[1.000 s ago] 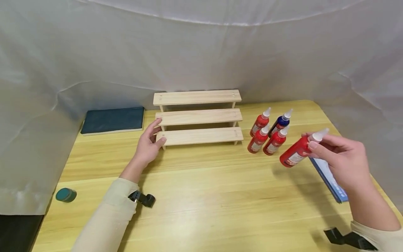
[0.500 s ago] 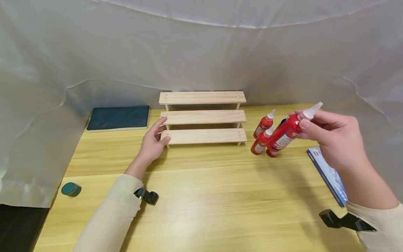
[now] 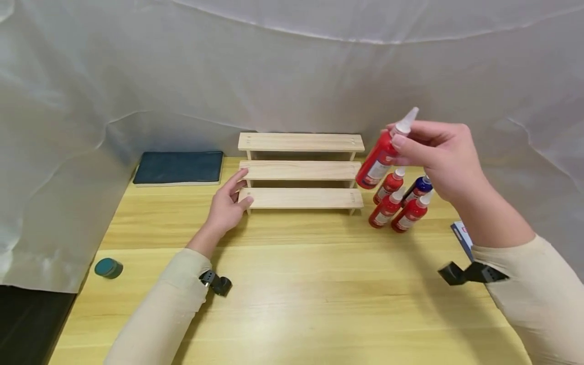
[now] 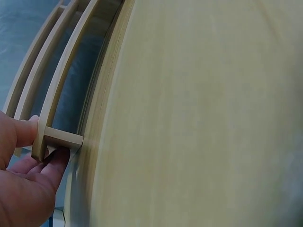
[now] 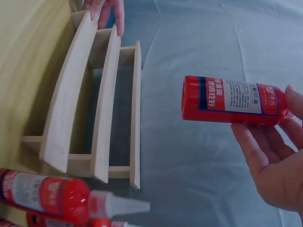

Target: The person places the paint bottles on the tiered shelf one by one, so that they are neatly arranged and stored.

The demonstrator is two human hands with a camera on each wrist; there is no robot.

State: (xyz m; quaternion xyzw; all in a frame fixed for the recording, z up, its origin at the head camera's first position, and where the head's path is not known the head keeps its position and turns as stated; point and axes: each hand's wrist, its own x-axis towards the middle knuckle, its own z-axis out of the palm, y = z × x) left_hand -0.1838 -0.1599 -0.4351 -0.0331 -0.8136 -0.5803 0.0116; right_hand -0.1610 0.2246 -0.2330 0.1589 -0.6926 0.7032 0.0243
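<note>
A three-step wooden display rack point(image 3: 301, 170) stands at the back of the table. My left hand point(image 3: 225, 209) grips its left end, the thumb on the lowest step. In the left wrist view fingers point(image 4: 57, 170) curl under that step beside its end support. Pinched near its neck by my right hand point(image 3: 449, 157) is a red squeeze bottle point(image 3: 376, 165) with a white nozzle, tilted and raised near the rack's right end. The right wrist view shows the label of this held bottle point(image 5: 227, 97). Below that hand stand three similar red bottles point(image 3: 386, 209) and a blue bottle point(image 3: 417, 189).
A dark notebook point(image 3: 178, 168) lies left of the rack. On the table's left side sits a small teal-lidded jar point(image 3: 108, 268). A blue and white box point(image 3: 463, 238) shows partly behind the right forearm. Grey cloth point(image 3: 292, 76) hangs close behind the table.
My right hand has carried the red bottle leftward and up, past the standing bottles to beside the rack. My left hand keeps its grip on the rack. The head view has shifted slightly.
</note>
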